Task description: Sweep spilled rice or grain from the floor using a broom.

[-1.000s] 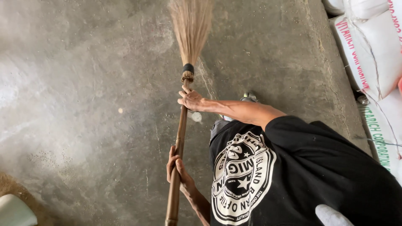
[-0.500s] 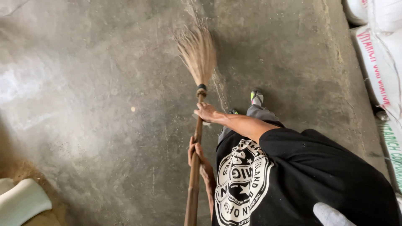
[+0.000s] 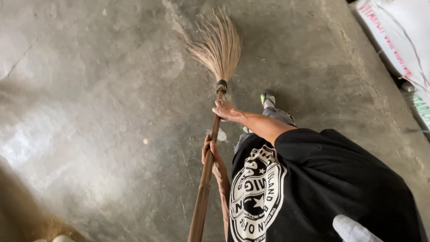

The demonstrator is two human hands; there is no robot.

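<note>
I hold a long broom with a brown wooden handle and a fan of stiff tan bristles that rests on the grey concrete floor. My right hand grips the handle high up, just below the dark binding. My left hand grips it lower down, close to my black printed T-shirt.
My foot in a grey shoe stands right of the handle. White printed sacks lie at the top right. A small pale scrap and a speck lie on the floor; brown dust is at the bottom left.
The broom has swung so its bristles are fully in view and splayed on the floor. Both hands kept their grip. The pale object at the bottom left has slid almost out of sight.
</note>
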